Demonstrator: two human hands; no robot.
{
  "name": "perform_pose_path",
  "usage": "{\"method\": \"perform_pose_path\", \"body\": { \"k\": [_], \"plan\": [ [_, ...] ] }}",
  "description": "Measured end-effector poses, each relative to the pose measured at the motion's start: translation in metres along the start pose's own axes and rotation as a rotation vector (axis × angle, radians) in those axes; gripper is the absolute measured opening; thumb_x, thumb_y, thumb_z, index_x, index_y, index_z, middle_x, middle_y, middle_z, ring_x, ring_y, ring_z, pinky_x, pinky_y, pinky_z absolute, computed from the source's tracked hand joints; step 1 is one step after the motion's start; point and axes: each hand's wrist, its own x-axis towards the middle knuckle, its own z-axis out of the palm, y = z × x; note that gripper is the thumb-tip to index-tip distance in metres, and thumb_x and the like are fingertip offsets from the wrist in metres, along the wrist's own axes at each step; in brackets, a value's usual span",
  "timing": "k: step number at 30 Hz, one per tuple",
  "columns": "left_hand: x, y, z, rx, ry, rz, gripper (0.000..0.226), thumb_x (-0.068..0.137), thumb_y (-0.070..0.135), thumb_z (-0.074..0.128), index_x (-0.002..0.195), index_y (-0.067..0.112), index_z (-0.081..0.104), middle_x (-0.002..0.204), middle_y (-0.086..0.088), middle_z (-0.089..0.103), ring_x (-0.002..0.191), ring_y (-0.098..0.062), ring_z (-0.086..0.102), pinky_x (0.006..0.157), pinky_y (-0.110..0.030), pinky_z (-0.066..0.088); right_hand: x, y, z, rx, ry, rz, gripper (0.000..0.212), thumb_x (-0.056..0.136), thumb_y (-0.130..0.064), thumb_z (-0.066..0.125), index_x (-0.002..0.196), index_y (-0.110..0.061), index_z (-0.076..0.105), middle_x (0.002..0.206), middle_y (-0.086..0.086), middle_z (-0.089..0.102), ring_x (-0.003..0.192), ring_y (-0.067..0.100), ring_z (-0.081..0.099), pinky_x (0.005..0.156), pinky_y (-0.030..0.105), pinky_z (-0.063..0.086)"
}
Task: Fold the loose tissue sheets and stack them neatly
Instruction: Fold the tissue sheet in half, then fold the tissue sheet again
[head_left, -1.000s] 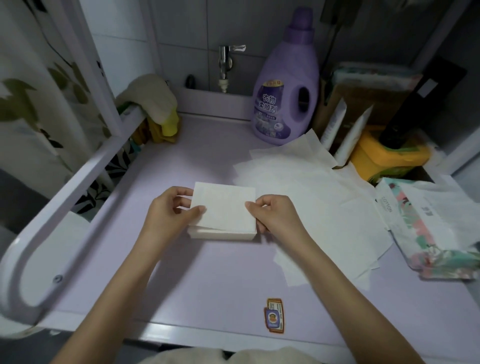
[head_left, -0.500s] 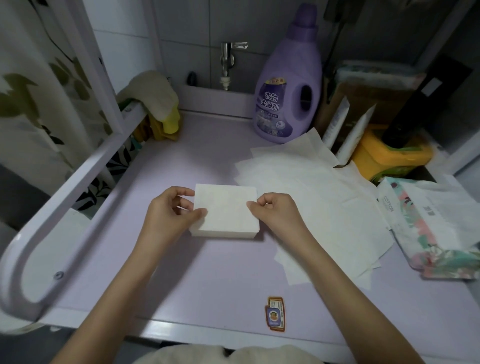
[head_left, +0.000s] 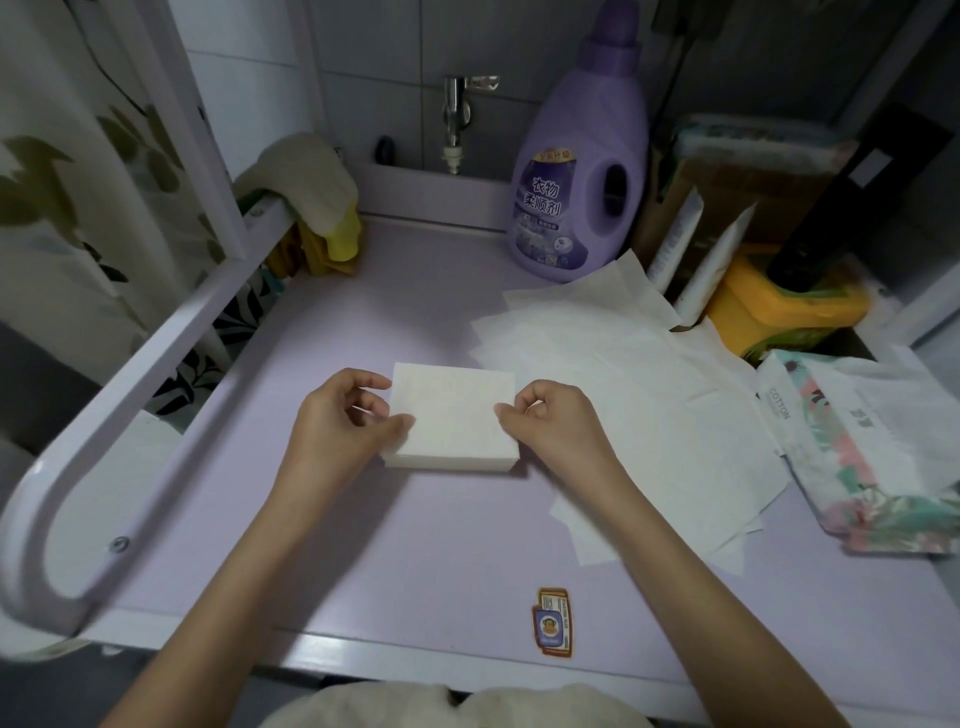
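A stack of folded white tissues (head_left: 452, 421) lies on the lilac tabletop (head_left: 415, 545) in front of me. My left hand (head_left: 343, 421) holds its left edge, thumb on top and fingers curled at the side. My right hand (head_left: 556, 421) pinches the right edge between thumb and curled fingers. Several loose, unfolded tissue sheets (head_left: 649, 395) lie spread out and overlapping to the right of the stack, partly under my right wrist.
A floral tissue pack (head_left: 872, 447) lies at the right edge. A purple softener bottle (head_left: 582, 171), a yellow box (head_left: 779, 306) and tubes stand at the back right. Cloths (head_left: 311, 192) hang over the white rail (head_left: 156, 374) on the left. A sticker (head_left: 553, 621) marks the front.
The top folded sheet, offset above the stack a second ago, now sits flush on it. Both hands have stayed at the stack's side edges.
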Motion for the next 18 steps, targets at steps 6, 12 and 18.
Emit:
{"method": "perform_pose_path", "body": {
  "k": [6, 12, 18],
  "plan": [
    [-0.005, 0.001, 0.005, -0.059, -0.006, -0.052, 0.045, 0.092, 0.019, 0.062, 0.134, 0.016, 0.049, 0.126, 0.005, 0.053, 0.113, -0.011, 0.052, 0.095, -0.03, 0.045, -0.003, -0.009, 0.002, 0.138, 0.036, 0.052, 0.03, 0.088, -0.021, 0.065, 0.111, -0.022, 0.045, 0.087, -0.006, 0.055, 0.07, 0.006, 0.052, 0.065, 0.018, 0.04],
    [-0.013, 0.003, 0.022, -0.228, -0.175, -0.178, 0.041, 0.1, 0.042, 0.037, 0.137, 0.029, 0.048, 0.137, 0.01, 0.053, 0.126, -0.011, 0.048, 0.109, -0.033, 0.034, -0.017, -0.02, 0.008, 0.457, -0.265, 0.238, 0.072, 0.097, -0.038, 0.047, 0.155, -0.024, 0.007, 0.16, -0.009, 0.017, 0.143, 0.01, 0.027, 0.12, 0.035, 0.017],
    [-0.018, 0.011, 0.024, -0.096, -0.116, -0.116, 0.053, 0.102, 0.042, 0.034, 0.151, 0.027, 0.024, 0.153, 0.015, 0.027, 0.141, -0.005, 0.023, 0.117, -0.026, 0.018, -0.025, -0.022, -0.003, 0.372, -0.21, 0.187, 0.069, 0.099, -0.045, 0.043, 0.155, -0.032, 0.004, 0.158, -0.019, 0.011, 0.146, 0.004, 0.013, 0.119, 0.031, 0.012]
  ]
}}
